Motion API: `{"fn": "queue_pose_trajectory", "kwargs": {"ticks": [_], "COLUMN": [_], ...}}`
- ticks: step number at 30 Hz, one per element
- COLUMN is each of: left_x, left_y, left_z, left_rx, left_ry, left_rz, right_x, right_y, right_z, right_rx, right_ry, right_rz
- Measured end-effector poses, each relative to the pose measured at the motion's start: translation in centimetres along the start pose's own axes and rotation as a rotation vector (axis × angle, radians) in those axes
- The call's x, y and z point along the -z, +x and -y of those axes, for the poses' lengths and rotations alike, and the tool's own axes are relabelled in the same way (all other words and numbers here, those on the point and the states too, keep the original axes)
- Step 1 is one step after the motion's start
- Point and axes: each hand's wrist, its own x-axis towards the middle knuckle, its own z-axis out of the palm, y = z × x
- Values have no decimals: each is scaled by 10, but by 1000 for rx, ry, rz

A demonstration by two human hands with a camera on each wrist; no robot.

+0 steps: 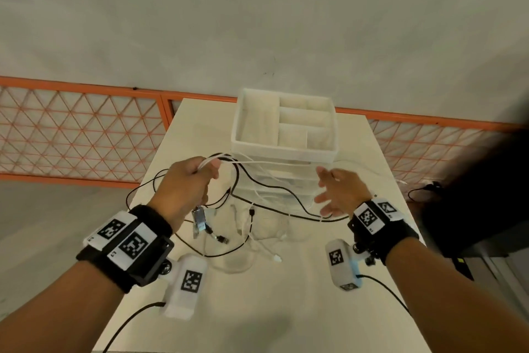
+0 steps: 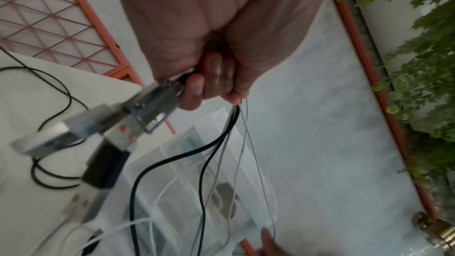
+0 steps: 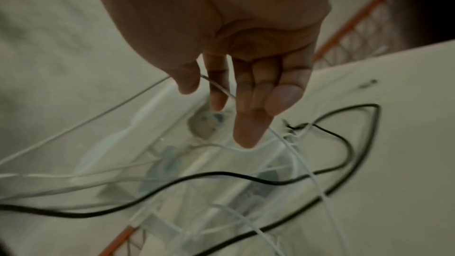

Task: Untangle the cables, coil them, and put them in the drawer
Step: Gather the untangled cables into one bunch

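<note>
Grey concrete floor all round, with an orange lattice fence (image 1: pixel 80 129) behind a smooth off-white table (image 1: pixel 286 295).

At the far edge of the table: a translucent plastic drawer unit (image 1: pixel 283 181), boxy and stacked, topped by a white tray (image 1: pixel 283 123) with rectangular compartments.

Between the unit and the near edge: thin round cables in a loose tangle, black cables (image 1: pixel 274 189) looping toward the left and right edges, white cables (image 1: pixel 257 241) lying pale against the tabletop, small plugs at their ends.

Left hand (image 1: pixel 186 181) raised above the tangle, left of the drawer unit, fingers curled tight round a bunch of black and white strands; from the left wrist view, strands hanging below the fist (image 2: pixel 221 55) and blurred metal connectors (image 2: pixel 147 112) sticking out beside the fingers.

Right hand (image 1: pixel 340 192) held in front of the drawer unit toward the right edge, fingers spread and nearly straight, gripping nothing; from the right wrist view, one thin white strand (image 3: pixel 98 116) crossing at the thumb and forefinger, contact hard to tell through blur.

Black wrist straps with square printed markers on both forearms.
</note>
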Motion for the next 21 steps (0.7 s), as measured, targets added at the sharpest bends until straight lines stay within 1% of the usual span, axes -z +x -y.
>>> {"fn": "queue_pose_trajectory", "kwargs": {"ticks": [1,2,3,4,5,6,9,11,13,15,17,19,21], "left_x": [1,2,3,4,4,4,5,5,5,7,10,12,10], "left_y": [2,3,5,7,9,10,13,12,12,11,8,4,1], "left_z": [-1,-1,0,2,4,6,14,17,17,16,14,12,10], "left_rx": [-17,-27,-32,-31,-21,-3,58,78,88,76,49,40,61], "left_ry": [-7,-3,11,34,58,75,111,128,113,93,65,18,-27], "left_rz": [-17,-26,-28,-23,-10,8,43,50,53,62,91,141,186], "right_x": [1,5,10,16,24,32,55,65,70,71,68,61,50], "right_y": [6,11,15,16,16,15,4,-1,1,9,26,44,50], "right_z": [-9,-13,-14,-11,-3,7,44,63,70,60,32,-7,-43], "right_rx": [-91,-146,-164,-149,-100,-13,342,534,618,608,510,337,138], "right_ry": [22,38,58,86,120,151,203,154,70,24,-57,-168,-250], "right_rz": [13,-1,-34,-78,-124,-168,-275,-359,-407,-397,-369,-250,-66]}}
